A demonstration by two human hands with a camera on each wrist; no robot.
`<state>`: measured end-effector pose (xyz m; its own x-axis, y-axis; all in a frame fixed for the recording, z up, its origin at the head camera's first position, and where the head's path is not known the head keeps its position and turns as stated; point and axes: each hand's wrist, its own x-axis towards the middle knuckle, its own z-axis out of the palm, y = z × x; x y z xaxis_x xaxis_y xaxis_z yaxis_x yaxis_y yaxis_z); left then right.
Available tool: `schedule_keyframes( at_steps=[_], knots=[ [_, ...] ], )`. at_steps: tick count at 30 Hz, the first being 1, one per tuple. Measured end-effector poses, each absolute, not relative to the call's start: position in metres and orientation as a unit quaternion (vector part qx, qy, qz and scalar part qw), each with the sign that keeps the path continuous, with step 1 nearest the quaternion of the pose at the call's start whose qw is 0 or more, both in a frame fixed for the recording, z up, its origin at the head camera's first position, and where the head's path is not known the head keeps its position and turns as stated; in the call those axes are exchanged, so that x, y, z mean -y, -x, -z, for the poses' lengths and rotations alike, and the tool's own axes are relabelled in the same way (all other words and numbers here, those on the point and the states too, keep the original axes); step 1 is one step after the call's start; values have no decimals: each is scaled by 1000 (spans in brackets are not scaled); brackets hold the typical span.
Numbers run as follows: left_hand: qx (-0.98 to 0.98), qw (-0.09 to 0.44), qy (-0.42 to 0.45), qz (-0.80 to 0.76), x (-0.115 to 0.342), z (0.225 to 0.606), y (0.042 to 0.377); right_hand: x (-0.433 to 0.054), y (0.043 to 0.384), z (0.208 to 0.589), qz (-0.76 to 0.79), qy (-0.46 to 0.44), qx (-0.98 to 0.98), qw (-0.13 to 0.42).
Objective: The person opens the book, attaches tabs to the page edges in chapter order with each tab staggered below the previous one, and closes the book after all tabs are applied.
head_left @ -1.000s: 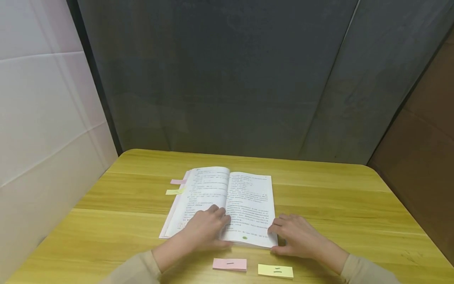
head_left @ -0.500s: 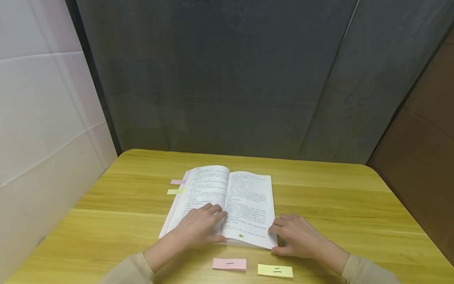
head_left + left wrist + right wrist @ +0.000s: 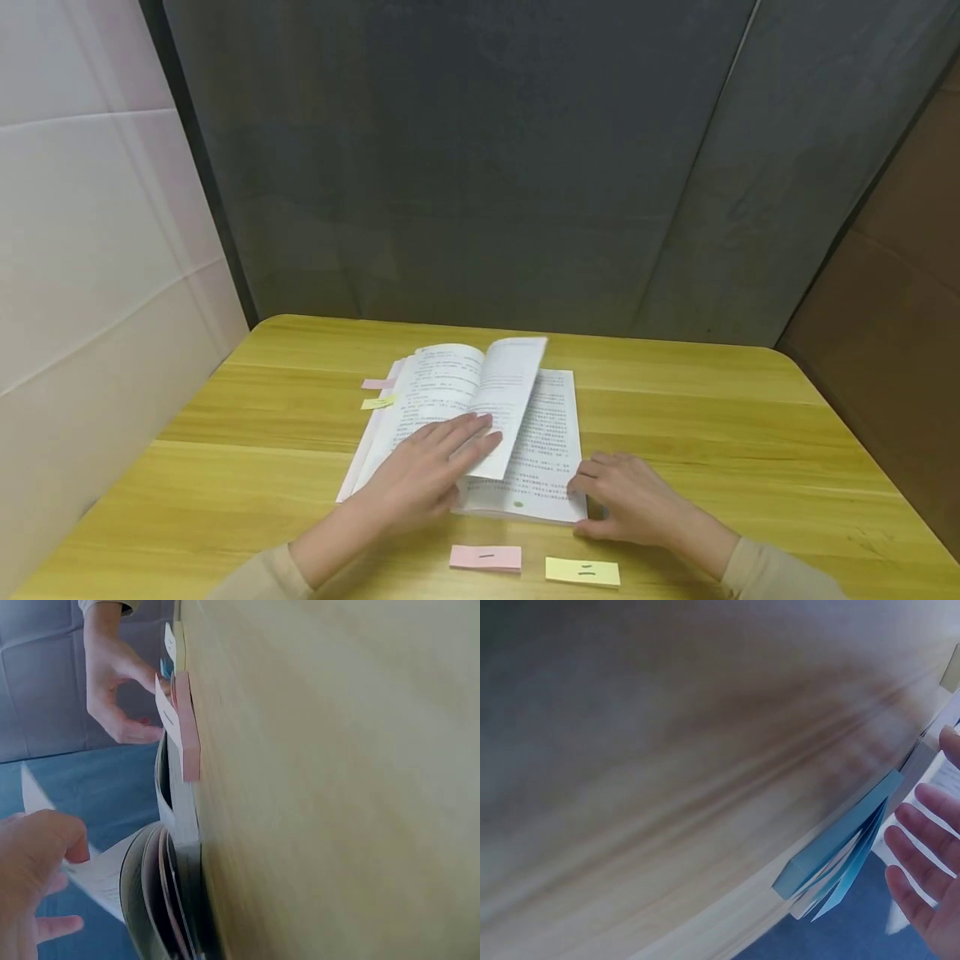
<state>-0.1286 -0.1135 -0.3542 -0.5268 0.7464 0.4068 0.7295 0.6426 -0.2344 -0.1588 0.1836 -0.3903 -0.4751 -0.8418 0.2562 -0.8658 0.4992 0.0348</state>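
An open book (image 3: 420, 400) with printed pages lies on the table. One page (image 3: 517, 358) stands up from the spine, slanting to the right over the page beneath. My left hand (image 3: 427, 467) lies over the book's lower middle, fingers extended against the raised page; its thumb is apart from the page, lower left. In the left wrist view the raised page (image 3: 109, 877) rises beside that hand. My right hand (image 3: 630, 500) is at the book's lower right corner, fingertips at the page edge, with its fingers (image 3: 922, 862) spread and nothing between them.
A blue sticky-note pad (image 3: 840, 840) lies near my right hand. In front of the book are a pink pad (image 3: 485, 559) and a yellow pad (image 3: 582, 572) with dark strokes. Pink (image 3: 377, 384) and yellow tabs (image 3: 377, 402) stick out at the book's left edge. A dark partition (image 3: 480, 167) stands behind the table.
A page that lay flat on the right has lifted, uncovering another printed page. My left hand has shifted slightly left, and its fingers have stretched out over the page. The right hand stays put.
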Motion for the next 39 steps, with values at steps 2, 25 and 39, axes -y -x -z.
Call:
schedule_keyframes(
  at_steps=[2, 25, 39],
  knots=[
    [873, 243, 421, -39, 115, 351, 129, -183, 159, 390, -49, -498, 858, 120],
    [900, 169, 399, -35, 100, 371, 132, -184, 158, 390, -54, -495, 860, 113],
    [916, 159, 360, -74, 89, 373, 136, -182, 157, 388, -49, -494, 861, 111]
  ],
)
